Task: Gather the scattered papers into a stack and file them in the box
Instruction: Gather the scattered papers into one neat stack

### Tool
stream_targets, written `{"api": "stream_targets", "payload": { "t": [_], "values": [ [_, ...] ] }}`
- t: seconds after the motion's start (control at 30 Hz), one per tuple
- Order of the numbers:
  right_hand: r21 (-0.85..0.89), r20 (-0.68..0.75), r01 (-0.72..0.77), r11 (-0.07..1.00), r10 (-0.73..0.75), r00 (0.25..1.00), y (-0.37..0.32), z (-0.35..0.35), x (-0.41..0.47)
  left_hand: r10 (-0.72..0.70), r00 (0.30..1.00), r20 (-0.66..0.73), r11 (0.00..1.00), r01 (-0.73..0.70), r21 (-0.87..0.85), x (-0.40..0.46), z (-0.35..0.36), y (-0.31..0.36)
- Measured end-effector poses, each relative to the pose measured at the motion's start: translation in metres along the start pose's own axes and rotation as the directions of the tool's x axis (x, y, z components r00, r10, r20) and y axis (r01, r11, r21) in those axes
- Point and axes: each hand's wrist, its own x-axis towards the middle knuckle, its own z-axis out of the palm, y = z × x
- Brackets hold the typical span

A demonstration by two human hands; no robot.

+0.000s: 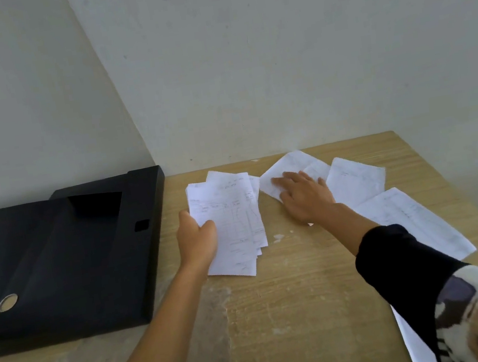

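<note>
Papers are what you are after, and most of them lie near the back of the counter point(293, 281), a pale wood-grain top with chalky smears. Largest on it is the black box point(58, 263), lying open at the left with a round metal finger ring on its near wall. Just beside it sits the gathered stack point(231, 222), fanned and uneven. Your left hand point(197, 239) grips that stack at its left edge, thumb on top. Well to the right, a long sheet point(416, 216) runs out from behind your dark sleeve point(397, 253), and another sheet point(355, 179) lies behind it. Your right hand point(305, 195) rests flat, fingers point(278, 180) spread, on a crumpled sheet point(288, 167) at the back; nothing is pinched there yet.

Risks, as I judge them: dragging that sheet under a flat palm could crease it further or push it under its neighbour. The stack is loosely squared, so lifting it one-handed could let the lower sheets slip out. Your right sleeve covers part of the long sheet and could sweep it off the counter's right edge.

Bare grey-white walls meet in a corner behind the box; the light is even.
</note>
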Motion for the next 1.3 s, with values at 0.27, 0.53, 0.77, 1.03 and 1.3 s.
{"api": "stream_targets", "payload": {
  "t": [0.27,0.53,0.77,1.03,1.3],
  "values": [
    [0.161,-0.112,0.298,0.941,-0.283,0.953,-0.007,0.011,-0.028,0.032,0.995,-0.094,0.999,-0.032,0.007,-0.001,0.0,0.0],
    [-0.035,-0.098,0.19,0.981,-0.193,0.976,0.007,0.024,-0.042,0.026,0.974,-0.227,0.999,-0.02,0.029,0.003,0.004,-0.002],
    [0.01,-0.208,0.07,0.997,-0.067,0.976,0.012,0.012,-0.035,0.0,0.983,-0.184,1.0,-0.003,-0.013,0.003,0.008,0.0],
    [0.093,-0.24,0.04,0.995,-0.017,0.971,0.019,0.016,-0.042,-0.037,0.984,-0.173,0.993,0.016,-0.12,0.0,0.017,0.009],
    [0.115,-0.248,-0.193,0.974,0.217,0.944,0.042,0.002,-0.055,0.054,0.988,-0.143,0.993,-0.038,0.114,-0.014,0.042,0.011]
  ]
}}
